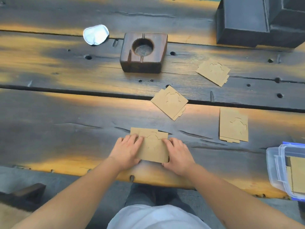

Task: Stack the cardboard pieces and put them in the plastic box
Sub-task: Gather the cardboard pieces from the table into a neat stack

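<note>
- Dark, weathered wooden planks (66, 104) with yellowish worn patches are filling the view as a table top, seen from above by the person working at it.
- Near the table's front edge, at about 6 o'clock from the centre, a small stack of cardboard pieces (152, 146) is lying flat, the top piece sitting slightly askew on the one under it.
- The left hand (127, 150) is resting on the stack's left edge, fingers together and curled over the cardboard, thumb tucked at the near edge.
- The right hand (177, 153) is pressing the stack's right edge in the same way, fingers close together and clamped on the cardboard.
- Three loose cardboard pieces are lying flat and apart from one another: one piece (170, 102) near the centre, a second piece (213, 71) at 2 o'clock, and a third piece (233, 125) at 3 o'clock.
- A clear plastic box (274, 171) with blue trim is sitting at 4 o'clock on the table's right end, partly cut off by the picture's edge, with cardboard already showing inside it.
- A square wooden block (143, 52) with a round hollow is standing at 12 o'clock.
- A crumpled white item (95, 34) is lying at 11 o'clock; what it is cannot be told.
- A large dark box-like object (247, 22) is occupying the 1 o'clock corner.
</note>
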The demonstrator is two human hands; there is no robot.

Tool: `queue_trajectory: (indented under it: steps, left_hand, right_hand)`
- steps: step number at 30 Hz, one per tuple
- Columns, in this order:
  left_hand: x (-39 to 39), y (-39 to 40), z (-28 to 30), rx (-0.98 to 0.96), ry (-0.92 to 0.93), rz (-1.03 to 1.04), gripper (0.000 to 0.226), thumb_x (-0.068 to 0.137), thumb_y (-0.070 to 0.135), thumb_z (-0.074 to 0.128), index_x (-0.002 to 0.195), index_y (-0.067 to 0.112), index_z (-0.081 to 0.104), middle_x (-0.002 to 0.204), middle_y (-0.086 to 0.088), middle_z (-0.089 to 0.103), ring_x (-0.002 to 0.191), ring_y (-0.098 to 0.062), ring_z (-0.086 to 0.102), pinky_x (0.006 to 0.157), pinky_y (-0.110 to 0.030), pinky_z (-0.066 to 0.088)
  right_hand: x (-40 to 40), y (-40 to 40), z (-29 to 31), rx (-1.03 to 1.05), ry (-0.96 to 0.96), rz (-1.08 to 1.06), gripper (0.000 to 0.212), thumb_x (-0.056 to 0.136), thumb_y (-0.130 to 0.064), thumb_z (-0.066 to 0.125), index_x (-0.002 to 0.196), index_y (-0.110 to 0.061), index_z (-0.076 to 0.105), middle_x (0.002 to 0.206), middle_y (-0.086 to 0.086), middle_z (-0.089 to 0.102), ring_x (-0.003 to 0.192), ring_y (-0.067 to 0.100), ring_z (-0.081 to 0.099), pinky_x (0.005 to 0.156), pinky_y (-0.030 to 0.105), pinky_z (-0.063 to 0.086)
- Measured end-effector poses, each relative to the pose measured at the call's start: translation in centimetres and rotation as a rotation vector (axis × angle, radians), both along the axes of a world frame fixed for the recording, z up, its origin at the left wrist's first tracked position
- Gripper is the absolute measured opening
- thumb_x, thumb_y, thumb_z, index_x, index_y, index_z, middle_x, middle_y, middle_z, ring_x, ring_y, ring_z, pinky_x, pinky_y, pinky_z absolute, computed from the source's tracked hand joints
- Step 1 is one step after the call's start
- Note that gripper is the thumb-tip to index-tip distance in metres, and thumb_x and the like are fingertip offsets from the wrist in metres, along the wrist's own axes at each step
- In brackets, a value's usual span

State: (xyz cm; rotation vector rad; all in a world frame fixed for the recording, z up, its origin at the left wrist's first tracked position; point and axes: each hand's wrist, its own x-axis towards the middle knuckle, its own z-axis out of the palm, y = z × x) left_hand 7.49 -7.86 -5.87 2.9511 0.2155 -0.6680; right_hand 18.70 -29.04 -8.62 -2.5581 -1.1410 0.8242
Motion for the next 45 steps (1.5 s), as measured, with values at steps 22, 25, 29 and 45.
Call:
queue_trajectory:
  steps: [22, 25, 29, 45]
  left_hand:
    - [-1.6, 4.5, -2.3, -0.057, 0.04, 0.015, 0.085, 0.07, 0.053, 0.065, 0.138, 0.022, 0.023, 0.136, -0.006, 0.038, 0.118, -0.024, 0.042, 0.088, -0.04, 0.041]
    - [-1.4, 4.7, -2.2, -0.046, 0.046, -0.028, 0.078, 0.069, 0.056, 0.06, 0.132, 0.021, 0.028, 0.132, -0.006, 0.041, 0.112, -0.025, 0.045, 0.084, -0.039, 0.04]
    - [-1.1, 5.1, -2.2, -0.004, 0.066, -0.107, 0.074, 0.07, 0.06, 0.053, 0.128, 0.018, 0.033, 0.135, -0.009, 0.04, 0.112, -0.027, 0.046, 0.081, -0.04, 0.04]
    - [17.0, 7.5, 0.6, 0.024, -0.027, -0.411, 0.069, 0.066, 0.05, 0.057, 0.122, 0.015, 0.038, 0.129, -0.01, 0.044, 0.103, -0.03, 0.055, 0.079, -0.042, 0.046]
  right_hand:
    - [-0.4, 4.2, -0.7, -0.119, -0.169, 0.221, 0.079, 0.074, -0.057, 0.065, 0.137, -0.022, 0.033, 0.142, 0.006, 0.041, 0.121, 0.028, 0.043, 0.099, 0.041, 0.038]
    - [-0.3, 4.4, -0.7, -0.134, -0.175, 0.233, 0.083, 0.072, -0.057, 0.062, 0.139, -0.019, 0.03, 0.139, 0.008, 0.042, 0.115, 0.029, 0.045, 0.097, 0.041, 0.039]
    - [-0.3, 4.3, -0.5, -0.146, -0.168, 0.217, 0.085, 0.068, -0.058, 0.061, 0.137, -0.02, 0.03, 0.129, 0.006, 0.045, 0.108, 0.028, 0.047, 0.091, 0.041, 0.04]
    - [8.9, 4.2, 1.5, -0.13, -0.234, -0.219, 0.078, 0.063, -0.06, 0.065, 0.126, -0.021, 0.042, 0.122, 0.002, 0.051, 0.096, 0.027, 0.056, 0.073, 0.04, 0.045]
